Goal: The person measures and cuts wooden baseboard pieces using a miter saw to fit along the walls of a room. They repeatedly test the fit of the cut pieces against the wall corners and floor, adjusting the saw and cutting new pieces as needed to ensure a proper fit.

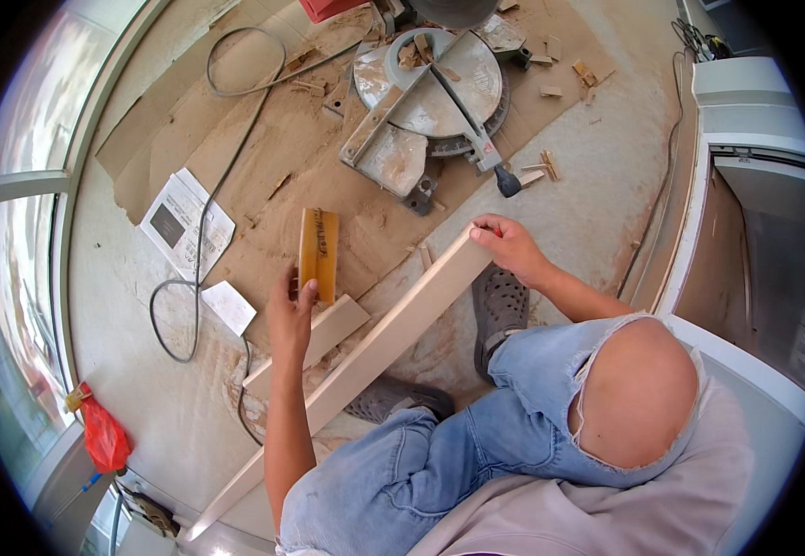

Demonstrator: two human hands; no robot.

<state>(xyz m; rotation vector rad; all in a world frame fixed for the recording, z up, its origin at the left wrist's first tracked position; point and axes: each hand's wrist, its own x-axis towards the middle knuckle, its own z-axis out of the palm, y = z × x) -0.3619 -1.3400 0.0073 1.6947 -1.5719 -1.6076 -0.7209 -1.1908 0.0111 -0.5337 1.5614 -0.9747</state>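
My left hand (291,310) is closed around the lower end of a short, flat, yellow-brown rectangular piece (319,255) with dark printing on it; I cannot make out its exact kind. At the upper end of a long pale wooden board (402,324), my right hand (512,250) grips the corner with thumb and fingers. The board slopes down to the lower left, passing behind my left forearm. A shorter wooden board (333,334) lies beside it, partly hidden by my left hand and arm.
A mitre saw (440,102) stands ahead on dusty cardboard (226,139), among wood offcuts (551,91). A grey cable (259,116) loops across the floor, by printed papers (188,222). Glass doors (27,269) border the left; a red bag (103,434) hangs there. My shoes (504,315) are under the long board.
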